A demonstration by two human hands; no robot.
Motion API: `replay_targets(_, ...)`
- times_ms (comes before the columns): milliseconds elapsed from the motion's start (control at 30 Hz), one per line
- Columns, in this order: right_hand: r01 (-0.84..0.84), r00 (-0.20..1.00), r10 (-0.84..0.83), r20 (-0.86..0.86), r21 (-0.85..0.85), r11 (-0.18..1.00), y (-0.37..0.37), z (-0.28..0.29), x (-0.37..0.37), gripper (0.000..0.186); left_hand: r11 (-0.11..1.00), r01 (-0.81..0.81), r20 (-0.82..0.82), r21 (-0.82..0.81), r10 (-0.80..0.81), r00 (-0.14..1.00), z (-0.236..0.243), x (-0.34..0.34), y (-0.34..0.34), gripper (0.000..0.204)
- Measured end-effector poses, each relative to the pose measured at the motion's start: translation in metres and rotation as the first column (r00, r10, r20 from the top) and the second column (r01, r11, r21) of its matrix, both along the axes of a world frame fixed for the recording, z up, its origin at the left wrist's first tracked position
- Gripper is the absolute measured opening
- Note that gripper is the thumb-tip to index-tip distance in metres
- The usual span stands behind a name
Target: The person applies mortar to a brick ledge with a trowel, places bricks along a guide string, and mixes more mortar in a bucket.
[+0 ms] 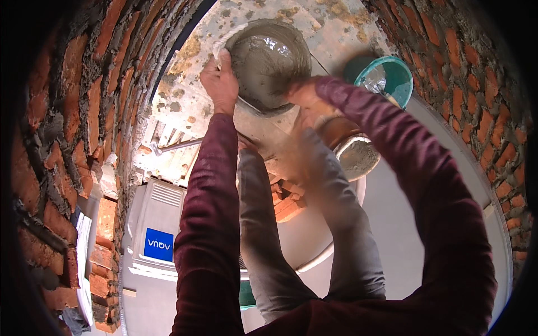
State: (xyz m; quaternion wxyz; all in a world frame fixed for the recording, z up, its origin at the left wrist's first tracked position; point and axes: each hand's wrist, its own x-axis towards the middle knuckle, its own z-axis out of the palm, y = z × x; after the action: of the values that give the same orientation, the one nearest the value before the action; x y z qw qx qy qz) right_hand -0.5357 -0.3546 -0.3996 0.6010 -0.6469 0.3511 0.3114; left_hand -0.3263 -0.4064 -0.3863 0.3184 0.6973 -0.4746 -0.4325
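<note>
A round bucket [306,47] of wet grey mortar [258,70] stands at the top middle. My left hand [221,84] is closed on its left rim, thumb upward along the mortar-smeared edge. Over the lower right rim, my right hand [308,96] reaches to the mortar. Motion smears its fingers, so I cannot make out whether they hold a tool. Right of that hand is a green bucket [411,84] with a pale, shiny content and a handle-like piece leaning in it.
A smaller mortar-crusted bucket [358,157] stands beside my right knee. Broken bricks [288,201] lie between my legs. At the left are a metal bar [182,145] and a white case [159,210] with a blue label. Rough brick walls [78,112] rise on both sides.
</note>
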Motion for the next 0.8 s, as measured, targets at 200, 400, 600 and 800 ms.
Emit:
replay_targets(200, -0.674, 0.736, 0.467, -0.490, -0.464, 0.575, -0.059, 0.097, -0.009, 0.038, 0.997, 0.081, 0.069, 0.008, -0.082, 0.994, -0.011, -0.011, -0.019, 0.044)
replay_targets(400, -0.565, 0.825, 0.343, -0.450, -0.634, 0.528, -0.084, 0.013, -0.025, 0.030, 0.978, 0.192, 0.201, -0.079, -0.173, 0.964, -0.010, -0.038, -0.032, 0.044)
replay_targets(600, -0.435, 0.893, 0.304, -0.332, -0.457, 0.776, -0.058, 0.041, -0.012, 0.022, 0.950, 0.290, 0.085, -0.115, -0.281, 0.956, -0.004, -0.022, -0.017, 0.041)
replay_targets(800, -0.640, 0.740, 0.673, -0.024, -0.333, 0.692, -0.031, -0.005, -0.021, 0.030, 0.968, 0.246, -0.068, -0.048, -0.249, 0.966, -0.011, -0.004, -0.019, 0.034)
